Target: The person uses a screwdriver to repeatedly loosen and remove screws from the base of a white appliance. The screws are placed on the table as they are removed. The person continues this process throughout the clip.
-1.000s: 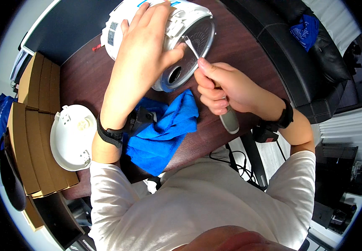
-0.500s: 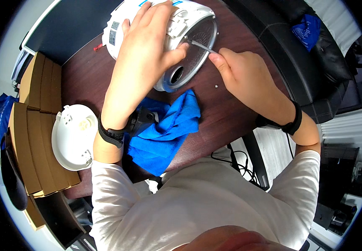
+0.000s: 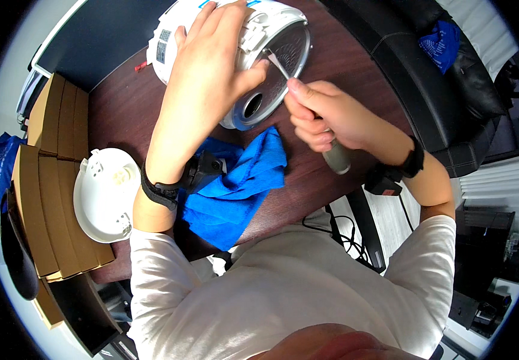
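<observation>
My left hand is wrapped over the white appliance at the top of the view, its thumb near the rim of the round, clear-edged front. An oval dark opening sits low on that front. My right hand is closed round a grey-handled screwdriver, whose flat metal tip rests at the rim beside my left thumb. Below the appliance a crumpled blue cloth lies on the wooden desk.
A white oval cover lies left of the cloth, beside stacked cardboard boxes. A small red object lies behind the appliance. A dark panel borders the desk's back left. A black sofa is on the right.
My right hand has swung right and then back left, turning the screwdriver, so its handle shows again, a little higher than a second ago. My left hand stays on the appliance.
</observation>
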`<state>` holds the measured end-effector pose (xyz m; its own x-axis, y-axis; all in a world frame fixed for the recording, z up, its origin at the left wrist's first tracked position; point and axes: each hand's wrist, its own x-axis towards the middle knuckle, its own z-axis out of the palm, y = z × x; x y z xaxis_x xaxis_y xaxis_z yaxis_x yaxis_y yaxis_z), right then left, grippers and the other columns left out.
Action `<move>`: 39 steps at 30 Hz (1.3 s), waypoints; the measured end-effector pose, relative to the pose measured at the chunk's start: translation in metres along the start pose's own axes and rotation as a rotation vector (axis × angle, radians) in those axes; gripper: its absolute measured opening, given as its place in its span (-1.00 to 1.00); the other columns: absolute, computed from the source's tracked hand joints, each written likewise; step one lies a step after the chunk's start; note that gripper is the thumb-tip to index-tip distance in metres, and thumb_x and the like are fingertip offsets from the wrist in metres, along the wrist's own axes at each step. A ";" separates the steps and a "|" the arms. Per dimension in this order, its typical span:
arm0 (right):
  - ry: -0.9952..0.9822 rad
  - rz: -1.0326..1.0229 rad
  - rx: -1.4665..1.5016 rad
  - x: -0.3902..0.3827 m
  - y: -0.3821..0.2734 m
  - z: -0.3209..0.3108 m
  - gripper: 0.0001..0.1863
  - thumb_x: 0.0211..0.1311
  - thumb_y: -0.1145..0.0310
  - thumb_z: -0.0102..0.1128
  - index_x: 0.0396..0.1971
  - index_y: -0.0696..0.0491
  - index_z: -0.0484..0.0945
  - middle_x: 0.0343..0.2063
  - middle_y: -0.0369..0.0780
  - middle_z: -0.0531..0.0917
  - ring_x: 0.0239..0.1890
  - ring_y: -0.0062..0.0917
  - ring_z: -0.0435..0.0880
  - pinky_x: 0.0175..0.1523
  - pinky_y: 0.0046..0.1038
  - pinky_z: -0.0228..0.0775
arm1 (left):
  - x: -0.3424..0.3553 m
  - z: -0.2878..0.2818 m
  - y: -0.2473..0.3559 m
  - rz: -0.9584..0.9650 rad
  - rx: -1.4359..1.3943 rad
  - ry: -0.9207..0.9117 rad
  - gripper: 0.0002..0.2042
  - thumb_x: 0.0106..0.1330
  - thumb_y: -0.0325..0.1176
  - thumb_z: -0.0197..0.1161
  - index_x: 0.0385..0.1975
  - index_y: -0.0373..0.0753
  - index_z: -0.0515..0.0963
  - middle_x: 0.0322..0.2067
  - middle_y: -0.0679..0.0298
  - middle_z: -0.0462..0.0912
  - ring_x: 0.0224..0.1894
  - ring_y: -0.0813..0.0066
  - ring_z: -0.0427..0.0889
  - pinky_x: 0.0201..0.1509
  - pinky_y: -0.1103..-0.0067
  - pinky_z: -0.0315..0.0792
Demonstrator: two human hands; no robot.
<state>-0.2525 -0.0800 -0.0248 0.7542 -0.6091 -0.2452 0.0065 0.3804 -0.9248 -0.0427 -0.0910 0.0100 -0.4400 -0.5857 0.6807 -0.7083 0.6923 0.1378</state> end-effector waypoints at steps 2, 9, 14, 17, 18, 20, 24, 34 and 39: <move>-0.156 -0.002 0.263 0.005 0.011 0.003 -0.51 0.46 -0.07 -0.27 -0.63 -0.08 0.22 -0.81 -0.47 0.12 -0.76 -0.75 0.19 -0.67 -0.64 0.08 | 0.001 0.000 0.000 0.006 -0.006 -0.004 -0.37 -0.01 -0.34 0.37 0.12 -0.29 0.34 -0.03 0.00 0.50 0.08 0.01 0.45 0.19 0.32 0.25; 0.449 -0.398 -0.779 -0.003 0.010 -0.006 -0.54 0.41 0.08 -0.07 -0.64 0.06 0.41 -0.83 -0.19 0.40 -0.79 -0.35 0.42 -0.64 -0.39 0.22 | -0.001 -0.002 0.001 0.016 0.018 -0.001 -0.38 0.01 -0.31 0.38 0.13 -0.29 0.34 -0.03 -0.01 0.50 0.08 0.00 0.45 0.20 0.31 0.24; 0.713 -0.580 -1.383 -0.011 -0.002 0.000 -0.61 0.34 0.19 0.03 -0.65 0.09 0.50 -0.74 -0.04 0.50 -0.66 -0.15 0.55 -0.55 -0.20 0.34 | -0.001 -0.001 0.002 -0.005 0.003 -0.010 -0.37 0.01 -0.30 0.38 0.13 -0.29 0.34 -0.02 0.00 0.49 0.08 -0.01 0.44 0.20 0.32 0.26; 0.748 -0.615 -1.500 -0.009 -0.003 0.002 -0.60 0.33 0.17 0.03 -0.66 0.08 0.50 -0.76 -0.05 0.50 -0.66 -0.16 0.55 -0.55 -0.21 0.36 | 0.000 -0.002 0.002 -0.015 0.001 -0.023 -0.38 0.01 -0.30 0.38 0.13 -0.29 0.34 -0.02 0.00 0.49 0.08 -0.02 0.44 0.19 0.32 0.28; 0.751 -0.609 -1.506 -0.008 -0.004 0.002 -0.60 0.33 0.17 0.03 -0.66 0.07 0.50 -0.76 -0.06 0.50 -0.66 -0.16 0.55 -0.55 -0.21 0.36 | 0.000 -0.003 0.002 -0.021 0.001 -0.030 -0.38 0.01 -0.30 0.38 0.13 -0.29 0.34 -0.03 0.01 0.49 0.08 -0.02 0.44 0.18 0.32 0.28; 0.757 -0.597 -1.518 -0.006 -0.005 0.003 -0.60 0.33 0.16 0.03 -0.66 0.06 0.50 -0.77 -0.07 0.50 -0.66 -0.17 0.56 -0.54 -0.21 0.37 | 0.000 -0.003 0.003 -0.025 -0.005 -0.030 -0.38 0.01 -0.31 0.38 0.13 -0.29 0.34 -0.03 0.01 0.49 0.08 -0.02 0.44 0.18 0.32 0.29; 0.740 -0.583 -1.564 -0.008 -0.008 0.005 -0.58 0.33 0.15 0.03 -0.67 0.07 0.50 -0.75 -0.05 0.51 -0.66 -0.17 0.55 -0.56 -0.22 0.36 | -0.001 -0.003 0.004 -0.017 -0.006 -0.020 -0.38 0.01 -0.33 0.37 0.13 -0.29 0.34 -0.03 0.01 0.49 0.07 -0.02 0.44 0.17 0.32 0.28; -0.101 -0.021 0.221 0.005 0.011 0.009 -0.50 0.46 -0.07 -0.27 -0.64 -0.07 0.19 -0.81 -0.48 0.11 -0.78 -0.76 0.18 -0.68 -0.65 0.09 | -0.001 0.001 0.001 0.013 0.048 -0.004 -0.39 0.01 -0.37 0.35 0.13 -0.28 0.32 -0.01 0.00 0.47 0.09 0.00 0.44 0.19 0.32 0.23; -0.028 -0.031 0.094 0.001 0.009 0.007 -0.51 0.46 -0.06 -0.29 -0.61 -0.05 0.24 -0.82 -0.47 0.15 -0.77 -0.74 0.21 -0.66 -0.64 0.11 | -0.001 -0.003 0.001 0.024 0.012 -0.011 -0.38 0.01 -0.35 0.37 0.13 -0.28 0.32 -0.01 -0.01 0.47 0.10 0.00 0.43 0.20 0.32 0.23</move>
<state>-0.2469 -0.0725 -0.0311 0.7709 -0.6024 -0.2071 0.0910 0.4260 -0.9001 -0.0415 -0.0881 0.0112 -0.4624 -0.5737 0.6760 -0.7042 0.7009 0.1132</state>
